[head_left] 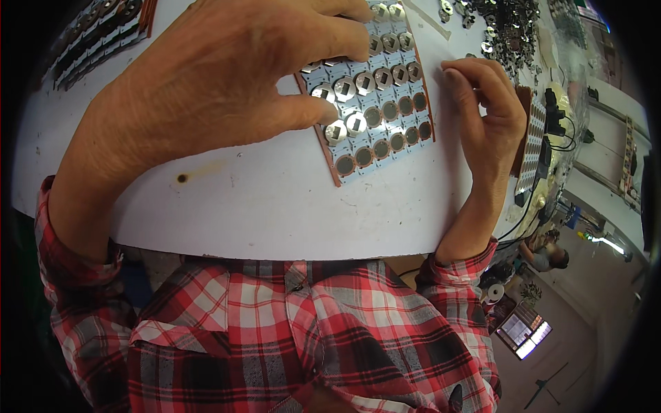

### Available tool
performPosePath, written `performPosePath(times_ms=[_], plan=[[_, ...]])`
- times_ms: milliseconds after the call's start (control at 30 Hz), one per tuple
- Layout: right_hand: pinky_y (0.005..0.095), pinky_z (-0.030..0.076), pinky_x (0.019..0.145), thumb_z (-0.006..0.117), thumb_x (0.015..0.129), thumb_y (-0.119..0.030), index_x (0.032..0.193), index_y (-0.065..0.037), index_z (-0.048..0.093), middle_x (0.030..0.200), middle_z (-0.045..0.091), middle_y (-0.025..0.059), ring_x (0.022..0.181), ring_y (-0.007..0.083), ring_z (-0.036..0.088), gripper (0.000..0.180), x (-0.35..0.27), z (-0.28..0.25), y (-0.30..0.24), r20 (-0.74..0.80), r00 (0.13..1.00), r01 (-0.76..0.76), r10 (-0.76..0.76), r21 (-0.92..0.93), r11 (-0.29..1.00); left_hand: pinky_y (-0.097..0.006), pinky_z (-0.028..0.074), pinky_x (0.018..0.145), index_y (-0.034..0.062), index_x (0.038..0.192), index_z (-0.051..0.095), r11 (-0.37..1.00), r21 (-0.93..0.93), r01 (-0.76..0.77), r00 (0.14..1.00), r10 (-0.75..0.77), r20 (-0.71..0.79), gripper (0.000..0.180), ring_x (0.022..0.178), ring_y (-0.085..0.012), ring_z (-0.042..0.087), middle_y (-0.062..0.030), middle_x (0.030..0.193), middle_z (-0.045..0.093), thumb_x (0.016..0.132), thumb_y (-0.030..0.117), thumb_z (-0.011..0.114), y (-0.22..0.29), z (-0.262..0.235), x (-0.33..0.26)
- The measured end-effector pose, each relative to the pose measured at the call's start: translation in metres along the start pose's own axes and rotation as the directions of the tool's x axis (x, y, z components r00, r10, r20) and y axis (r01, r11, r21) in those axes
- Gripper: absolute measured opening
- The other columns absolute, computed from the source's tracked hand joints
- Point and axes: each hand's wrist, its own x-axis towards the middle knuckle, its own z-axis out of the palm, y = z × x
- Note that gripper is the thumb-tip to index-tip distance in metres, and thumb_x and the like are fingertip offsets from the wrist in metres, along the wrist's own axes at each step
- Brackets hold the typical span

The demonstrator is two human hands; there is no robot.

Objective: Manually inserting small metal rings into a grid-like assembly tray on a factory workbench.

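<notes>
Blue circuit panel (387,130) lies flat and slightly angled on white bench (275,217), metal clips (364,83) on upper rows plus two in the second-lowest row. Left hand (227,76) over its left side, thumb and fingers spread apart, thumb at a clip. Right hand (490,103) beside right edge near metal parts pile (509,31), fingers curled, can't tell if pinching anything.

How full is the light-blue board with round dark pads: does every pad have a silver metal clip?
Partly full: silver metal clips sit on the light-blue board, but its nearest row shows bare dark pads.
</notes>
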Motion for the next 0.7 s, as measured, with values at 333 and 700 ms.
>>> performPosePath(times_ms=[333,700], plan=[[0.0182,0.05,0.056,0.075,0.091,0.004,0.106,0.005,0.073,0.086,0.074,0.0058,0.066,0.0067,0.065,0.015,-0.01,0.012,-0.058,0.324,0.869,-0.493,0.373,0.529,0.691,-0.045,0.046,0.097,0.0015,0.115,0.068,0.999,-0.028,-0.029,0.999,0.028,-0.046,0.044,0.122,-0.0337,0.058,-0.0236,0.132,0.062,0.081,0.024,0.085,0.0,0.001,-0.001],[0.0185,0.05,0.066,0.076,0.09,0.006,0.103,0.005,0.074,0.09,0.074,0.0032,0.078,0.0058,0.066,0.013,-0.013,0.02,-0.061,0.276,0.901,-0.426,0.335,0.415,0.804,-0.05,0.049,0.1,-0.0044,0.111,0.066,0.941,-0.312,-0.13,0.97,0.056,-0.235,0.041,0.123,-0.0423,0.059,-0.0305,0.126,0.061,0.08,0.017,0.084,-0.013,0.014,-0.005]])
